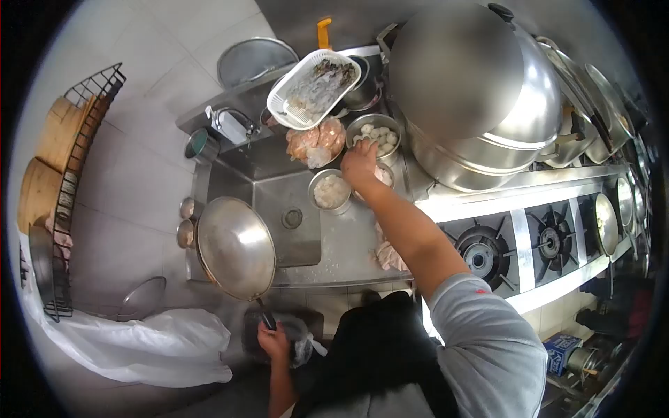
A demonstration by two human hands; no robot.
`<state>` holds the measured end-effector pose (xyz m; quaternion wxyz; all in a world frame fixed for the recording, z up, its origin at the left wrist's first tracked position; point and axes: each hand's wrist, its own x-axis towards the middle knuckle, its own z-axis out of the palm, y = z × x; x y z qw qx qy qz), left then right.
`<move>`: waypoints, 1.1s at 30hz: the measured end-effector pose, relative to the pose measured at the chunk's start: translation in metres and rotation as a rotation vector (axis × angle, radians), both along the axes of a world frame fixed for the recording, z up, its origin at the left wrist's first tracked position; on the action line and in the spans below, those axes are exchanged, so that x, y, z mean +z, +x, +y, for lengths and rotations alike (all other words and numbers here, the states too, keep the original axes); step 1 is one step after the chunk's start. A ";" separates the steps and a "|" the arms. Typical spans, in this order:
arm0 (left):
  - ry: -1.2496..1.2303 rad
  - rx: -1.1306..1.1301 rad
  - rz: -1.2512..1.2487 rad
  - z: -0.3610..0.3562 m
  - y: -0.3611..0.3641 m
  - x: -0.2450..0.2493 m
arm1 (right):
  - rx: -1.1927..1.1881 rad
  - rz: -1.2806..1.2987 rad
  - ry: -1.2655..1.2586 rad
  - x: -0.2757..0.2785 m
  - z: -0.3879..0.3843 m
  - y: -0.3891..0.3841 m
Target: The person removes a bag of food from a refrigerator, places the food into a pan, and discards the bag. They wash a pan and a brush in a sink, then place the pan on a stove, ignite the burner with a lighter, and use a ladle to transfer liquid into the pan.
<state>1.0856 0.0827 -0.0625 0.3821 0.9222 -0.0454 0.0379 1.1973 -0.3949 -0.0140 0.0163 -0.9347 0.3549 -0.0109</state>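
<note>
My left hand (274,340) is wrapped round the black handle of a wok (237,247), which is tilted over the left part of the sink. My right hand (359,161) reaches to the near rim of a metal bowl (396,148) with several white round balls (382,136). Its fingers are bent together at the bowl's edge; what they grip, if anything, is hidden. Beside that hand stands a metal bowl of whitish pieces (331,191). Another bowl (385,180) is partly covered by my right wrist. A heap of orange-pink pieces in plastic (317,143) lies just left of it.
A white basket (279,104) of greyish seafood sits behind. The sink (293,240) has a faucet (233,115) at its back left. A large steamer pot (453,157) stands on the right, beyond gas burners (481,254). Pink meat (390,258) lies under my right forearm.
</note>
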 end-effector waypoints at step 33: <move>0.524 -0.861 0.496 -0.176 -0.205 0.120 | -0.051 -0.175 0.825 -0.071 0.024 -0.609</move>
